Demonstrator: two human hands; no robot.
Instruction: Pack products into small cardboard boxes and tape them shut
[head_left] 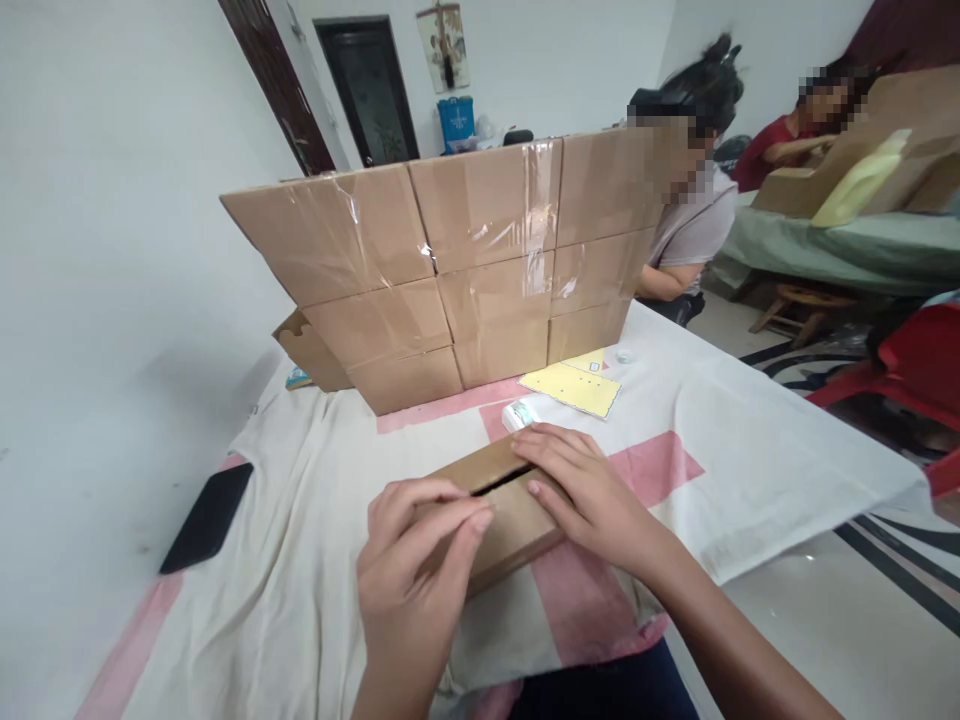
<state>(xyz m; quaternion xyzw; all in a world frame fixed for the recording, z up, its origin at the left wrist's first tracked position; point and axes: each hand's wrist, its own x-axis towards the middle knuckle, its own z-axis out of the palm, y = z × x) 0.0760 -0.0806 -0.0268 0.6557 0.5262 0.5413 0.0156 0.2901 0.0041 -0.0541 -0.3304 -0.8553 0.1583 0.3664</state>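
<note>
a small box (pixel 517 530) lies on the cloth-covered worktop (pixel 300 570) directly before the person, a dark gap showing between its top flaps. the left hand (pixel 416 560) has thumb and fingertips near each other by the gap, though i cannot tell whether its grip is closed on anything, while the right hand (pixel 589 490) rests spread over the flaps, its grip released. beyond stand taped cartons (pixel 495 310), with yellow cards (pixel 577 388) near their foot and a phone (pixel 208 518) at far left.
</note>
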